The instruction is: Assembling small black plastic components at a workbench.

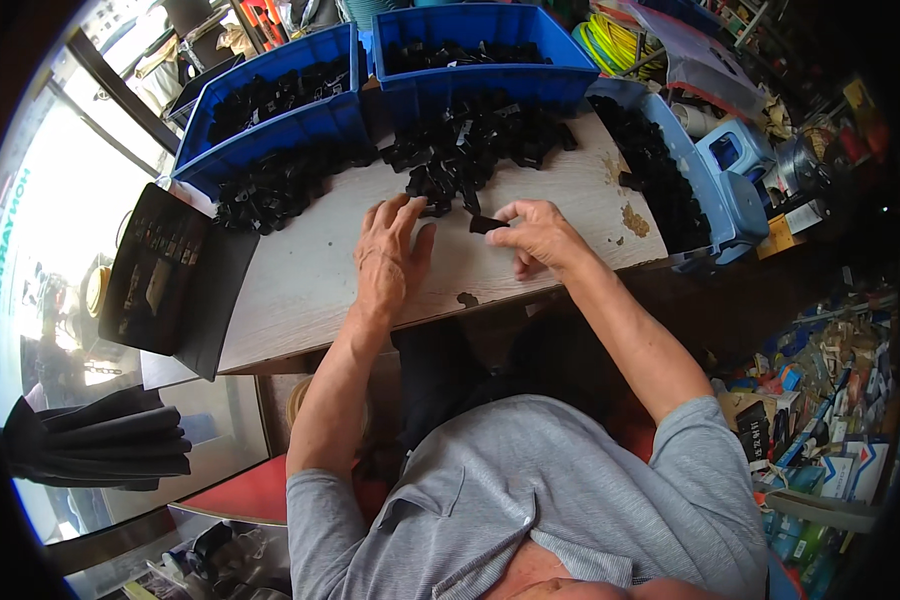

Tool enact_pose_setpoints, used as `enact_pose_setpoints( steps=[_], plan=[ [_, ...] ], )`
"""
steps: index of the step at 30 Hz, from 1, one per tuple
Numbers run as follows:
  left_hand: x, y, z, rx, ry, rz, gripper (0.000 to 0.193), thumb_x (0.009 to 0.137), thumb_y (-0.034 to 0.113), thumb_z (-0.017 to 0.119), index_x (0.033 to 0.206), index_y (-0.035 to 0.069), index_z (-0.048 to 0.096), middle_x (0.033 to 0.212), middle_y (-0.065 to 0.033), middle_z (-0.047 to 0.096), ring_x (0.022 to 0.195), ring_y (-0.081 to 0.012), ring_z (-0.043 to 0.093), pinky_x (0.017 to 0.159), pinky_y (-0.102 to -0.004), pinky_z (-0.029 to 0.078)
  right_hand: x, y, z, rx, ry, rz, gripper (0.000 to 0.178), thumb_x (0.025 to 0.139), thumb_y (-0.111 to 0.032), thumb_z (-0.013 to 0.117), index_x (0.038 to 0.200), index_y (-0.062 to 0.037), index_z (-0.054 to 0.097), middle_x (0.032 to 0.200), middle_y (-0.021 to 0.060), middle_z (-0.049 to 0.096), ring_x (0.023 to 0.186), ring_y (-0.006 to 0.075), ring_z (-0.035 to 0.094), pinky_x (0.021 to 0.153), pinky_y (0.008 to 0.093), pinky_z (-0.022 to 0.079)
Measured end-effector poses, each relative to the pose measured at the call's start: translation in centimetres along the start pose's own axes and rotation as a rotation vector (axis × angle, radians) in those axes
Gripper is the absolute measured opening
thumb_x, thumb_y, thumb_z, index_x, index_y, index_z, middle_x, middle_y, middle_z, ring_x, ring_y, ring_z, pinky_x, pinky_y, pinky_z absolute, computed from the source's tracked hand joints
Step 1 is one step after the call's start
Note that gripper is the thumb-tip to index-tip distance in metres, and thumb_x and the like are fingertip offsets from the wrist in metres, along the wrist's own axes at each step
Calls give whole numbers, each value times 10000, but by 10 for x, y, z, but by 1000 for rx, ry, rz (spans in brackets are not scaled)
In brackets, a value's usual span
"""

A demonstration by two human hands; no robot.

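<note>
We have a dark case (155, 270) at left, then a blue bin (290, 130), our left hand (392, 255) loosely open beside the black pile (460, 145) on the table (315, 245), one black part (485, 224) at its near edge, pinched in our right hand (538, 236), pale-blue bin (692, 165) far right

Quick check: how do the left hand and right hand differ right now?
The right hand pinches a black part; the left hand has thumb and fingers apart, with no part visible in its grip. The left hand's fingers point toward the black pile, while the right hand's point leftward. Both are bare and near the pile.
</note>
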State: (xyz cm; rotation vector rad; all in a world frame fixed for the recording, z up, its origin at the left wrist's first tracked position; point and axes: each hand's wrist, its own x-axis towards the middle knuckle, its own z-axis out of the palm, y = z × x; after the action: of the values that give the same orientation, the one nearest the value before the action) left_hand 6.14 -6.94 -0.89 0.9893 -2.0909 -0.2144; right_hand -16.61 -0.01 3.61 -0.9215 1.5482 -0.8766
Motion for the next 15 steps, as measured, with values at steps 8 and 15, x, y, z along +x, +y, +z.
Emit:
enact_pose_setpoints(
  steps=[8, 15],
  plan=[
    [9, 5, 15, 0, -89, 92, 299, 846, 78, 728, 1144, 105, 722, 1158, -111, 702, 1073, -345, 647, 934, -441, 525, 2, 26, -119, 277, 693, -45, 381, 852, -239, 820, 1154, -56, 679, 596, 21, 551, 521, 167, 625, 548, 346, 617],
    [55, -46, -8, 181, 202, 14, 261, 869, 57, 675, 1125, 93, 715, 1078, -92, 701, 974, -333, 634, 853, -428, 531, -9, 29, -106, 237, 596, -72, 386, 868, -233, 790, 1198, -75, 666, 599, 6, 533, 530, 145, 614, 544, 328, 607]
  ],
)
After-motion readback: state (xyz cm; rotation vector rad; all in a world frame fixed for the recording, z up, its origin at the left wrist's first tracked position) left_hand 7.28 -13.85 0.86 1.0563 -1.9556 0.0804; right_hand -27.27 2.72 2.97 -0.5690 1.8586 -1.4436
